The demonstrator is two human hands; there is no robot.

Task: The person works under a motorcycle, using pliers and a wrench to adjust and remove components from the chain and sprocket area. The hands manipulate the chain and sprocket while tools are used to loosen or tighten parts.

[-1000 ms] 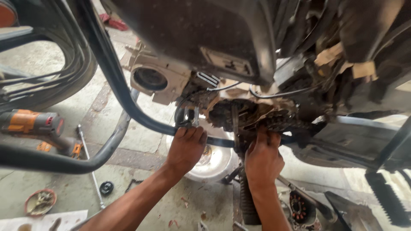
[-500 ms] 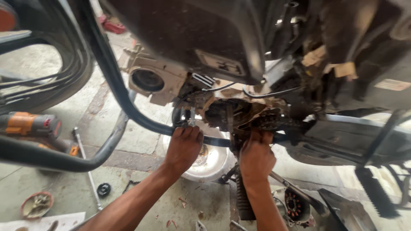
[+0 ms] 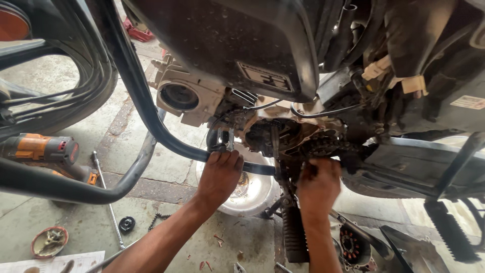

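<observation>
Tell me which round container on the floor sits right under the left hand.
The big shiny metal bowl, directly below the left hand. The small reddish dish holding small parts lies far off near the orange drill.

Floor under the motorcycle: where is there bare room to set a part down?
Bare concrete lies between the orange drill, the long rod and the metal bowl. It is crowded by the left hand and right hand at the engine.

Right hand blurred, its fingertips hidden behind the chain; orange drill partly hidden.
</observation>
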